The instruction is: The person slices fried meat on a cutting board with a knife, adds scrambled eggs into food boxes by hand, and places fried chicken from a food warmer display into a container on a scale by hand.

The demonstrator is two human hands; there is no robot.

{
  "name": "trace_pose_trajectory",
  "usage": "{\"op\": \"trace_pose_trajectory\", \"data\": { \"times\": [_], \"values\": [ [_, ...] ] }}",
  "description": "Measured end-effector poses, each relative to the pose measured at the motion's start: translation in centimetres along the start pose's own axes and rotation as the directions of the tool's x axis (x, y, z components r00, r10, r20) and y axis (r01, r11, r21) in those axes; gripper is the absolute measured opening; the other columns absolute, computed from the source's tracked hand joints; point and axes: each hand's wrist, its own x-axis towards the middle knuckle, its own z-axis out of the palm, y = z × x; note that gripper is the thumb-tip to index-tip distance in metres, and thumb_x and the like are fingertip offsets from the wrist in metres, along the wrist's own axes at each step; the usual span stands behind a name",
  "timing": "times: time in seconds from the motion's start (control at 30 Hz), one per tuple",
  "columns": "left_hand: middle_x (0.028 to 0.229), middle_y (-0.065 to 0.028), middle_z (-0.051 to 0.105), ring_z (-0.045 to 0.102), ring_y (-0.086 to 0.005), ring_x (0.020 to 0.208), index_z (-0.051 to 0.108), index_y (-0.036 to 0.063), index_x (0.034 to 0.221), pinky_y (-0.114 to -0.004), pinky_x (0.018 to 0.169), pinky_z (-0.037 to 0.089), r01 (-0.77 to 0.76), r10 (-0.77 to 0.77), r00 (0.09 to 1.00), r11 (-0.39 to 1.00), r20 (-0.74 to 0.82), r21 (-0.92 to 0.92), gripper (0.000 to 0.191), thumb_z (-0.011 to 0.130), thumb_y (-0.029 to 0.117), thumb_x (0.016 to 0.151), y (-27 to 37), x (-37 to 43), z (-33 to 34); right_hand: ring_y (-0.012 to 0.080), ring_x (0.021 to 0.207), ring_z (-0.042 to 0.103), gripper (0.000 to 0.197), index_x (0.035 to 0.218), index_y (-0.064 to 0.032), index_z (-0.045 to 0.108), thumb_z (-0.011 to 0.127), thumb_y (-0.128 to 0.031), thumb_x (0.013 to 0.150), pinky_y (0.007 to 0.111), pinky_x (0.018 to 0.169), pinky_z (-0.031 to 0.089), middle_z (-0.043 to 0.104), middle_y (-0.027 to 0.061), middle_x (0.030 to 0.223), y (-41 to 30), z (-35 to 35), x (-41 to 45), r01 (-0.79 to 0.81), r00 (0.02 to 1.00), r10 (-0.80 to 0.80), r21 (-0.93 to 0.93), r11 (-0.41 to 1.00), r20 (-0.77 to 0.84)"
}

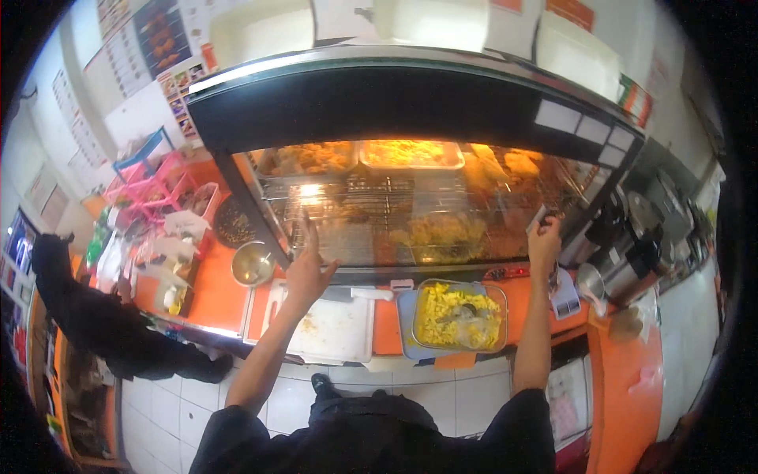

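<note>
A warming display case [408,101] with lit food trays stands before me. My left hand [311,269] is raised at the left of its glass front [379,243], fingers apart and holding nothing. Whether its fingertips touch the glass, I cannot tell. At the right side, my right hand [543,240] is closed on a small grey handle-like piece [537,218] at the glass. Below, a metal tray of yellow chopped food [435,305] holds a spoon and a crumpled clear plastic bag [474,333]. A knife [355,293] lies across the white cutting board [331,335].
A steel bowl [253,263] and pink baskets [148,189] stand on the orange counter at left. Next to them is a person in dark clothes [124,332]. A digital scale [565,299] and steel vacuum flasks [622,278] are at right.
</note>
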Motion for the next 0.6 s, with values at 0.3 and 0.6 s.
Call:
{"op": "trace_pose_trajectory", "data": {
  "times": [0.3,0.6],
  "values": [
    [0.069,-0.0101,0.068,0.067,-0.0289,0.064,0.013,0.0069,0.152,-0.037,0.059,0.051,0.129,-0.128,0.991,0.991,0.035,-0.026,0.097,0.073,0.034,0.081,-0.8,0.0,-1.3,0.0316,0.073,0.065,0.029,0.101,-0.0059,0.055,0.070,-0.021,0.080,0.043,0.066,0.048,0.063,0.0095,0.070,3.0,-1.0,1.9,0.019,0.998,-0.024,-0.098,0.995,-0.054],
    [0.065,-0.0079,0.065,0.065,-0.0249,0.059,0.007,0.0100,0.153,-0.036,0.053,0.050,0.150,-0.151,0.988,0.987,-0.011,-0.064,0.101,0.074,0.024,0.079,-3.8,-0.2,-1.9,0.0365,0.075,0.066,0.031,0.098,-0.0079,0.054,0.070,-0.028,0.081,0.046,0.066,0.052,0.067,0.0158,0.075,9.4,-2.8,6.6,0.023,0.987,-0.073,-0.329,0.944,-0.141]
  ]
}}
